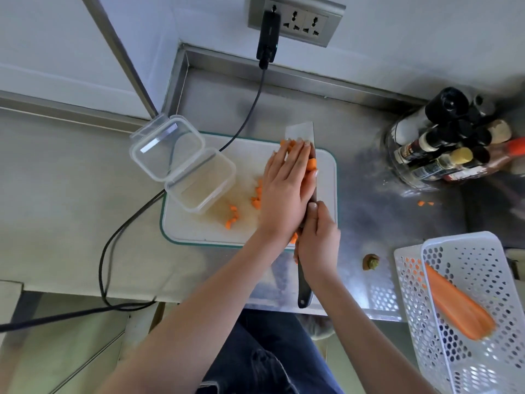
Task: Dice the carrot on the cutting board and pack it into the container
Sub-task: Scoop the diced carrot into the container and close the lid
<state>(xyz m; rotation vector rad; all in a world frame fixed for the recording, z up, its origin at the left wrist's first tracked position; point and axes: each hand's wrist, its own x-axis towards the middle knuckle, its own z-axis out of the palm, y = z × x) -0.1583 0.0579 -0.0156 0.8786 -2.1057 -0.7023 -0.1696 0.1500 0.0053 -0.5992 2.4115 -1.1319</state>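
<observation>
Nearest, down at the right, a white basket [466, 294] with a long strip of carrot [454, 302] lying in it, not cut up yet. Just past that, the right hand [318, 240] with fingers curled tight round the dark handle of the knife [305, 282], pointing finger laid along the top. Blade running straight away from the body, long way up the right side of the cutting board [199, 231]. Left hand [287, 191] flat, fingers straight and close together, pressed on a heap of carrot pieces [312, 165] and pushing them against the side of the blade. So: pieces squeezed between flat fingers on the left and blade on the right, probably to scoop them up. Pieces small, chunky, bright orange; most hidden under the palm, a few peeping out at the fingertips. More loose bits [232, 216] spread on the board to the left, toward the container. Container [200, 183] at the board's left edge, clear, open, lid flipped back behind it, looking empty. Lies to the left of both hands, so the left hand nearer to it. Two stray bits [425, 203] off on the steel counter at the right. Farthest, a black cable [250, 109] crossing behind the board
</observation>
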